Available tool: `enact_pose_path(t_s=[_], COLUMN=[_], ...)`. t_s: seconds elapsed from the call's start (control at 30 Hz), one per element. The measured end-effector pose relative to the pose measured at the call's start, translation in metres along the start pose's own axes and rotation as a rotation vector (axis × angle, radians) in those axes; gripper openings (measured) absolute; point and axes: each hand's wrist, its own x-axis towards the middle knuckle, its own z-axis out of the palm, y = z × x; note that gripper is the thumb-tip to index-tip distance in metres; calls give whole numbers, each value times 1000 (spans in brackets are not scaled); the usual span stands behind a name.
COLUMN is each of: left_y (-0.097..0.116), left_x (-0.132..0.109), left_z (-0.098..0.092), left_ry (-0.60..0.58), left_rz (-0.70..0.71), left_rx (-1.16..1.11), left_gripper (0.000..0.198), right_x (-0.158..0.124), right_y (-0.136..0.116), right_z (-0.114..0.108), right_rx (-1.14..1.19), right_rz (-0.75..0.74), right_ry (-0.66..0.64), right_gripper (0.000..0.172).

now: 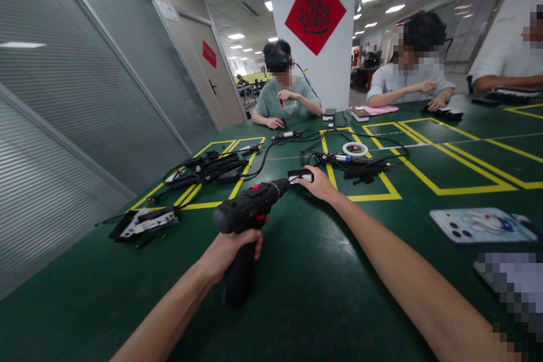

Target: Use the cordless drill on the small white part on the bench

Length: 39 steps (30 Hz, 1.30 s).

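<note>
Black plastic forms the cordless drill [248,206], held well in from the left edge of the green desk [169,294]. Its long axis slants across the desk, chuck pointing toward the far edge and rightward, handle dropping toward the near side. The left hand [233,249] is wrapped round that handle; the right hand [320,184] pinches a small black-and-white piece [302,179] just beyond the chuck; whether bit and piece touch, I cannot tell. Past the far edge, a red diamond poster [315,11] carries black Chinese calligraphy; lettering on a co-worker's green T-shirt [265,99] is too blurred to read.
</note>
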Motion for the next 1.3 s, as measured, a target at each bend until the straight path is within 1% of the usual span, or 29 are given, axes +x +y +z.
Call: enact_pose_path(t_s=[0.13, 0.33, 0.53, 0.7, 0.87, 1.03, 1.23, 1.3], left_y=[2, 5, 7, 6, 5, 6, 17, 19], left_x=[4, 8, 10, 12, 21, 29, 24, 22], left_z=[1, 5, 4, 4, 5, 3, 8, 9], left_ry=[-8, 23, 13, -6, 15, -26, -78, -99], left_rz=[0, -25, -32, -24, 4, 21, 96, 106], left_rx=[18, -9, -21, -36, 43, 156, 199, 221], left_gripper=[39, 39, 41, 39, 34, 24, 37, 37], right_x=[0, 1, 1, 3, 7, 12, 13, 13], right_y=[-1, 0, 3, 3, 5, 7, 11, 12], right_z=[0, 0, 2, 1, 0, 1, 2, 2], right_rx=[0, 4, 12, 6, -1, -8, 6, 10], right_rz=[13, 13, 4, 19, 17, 2, -2, -11], right_ry=[-1, 5, 10, -2, -7, 1, 26, 25], right_gripper=[56, 57, 57, 55, 53, 50, 49, 48])
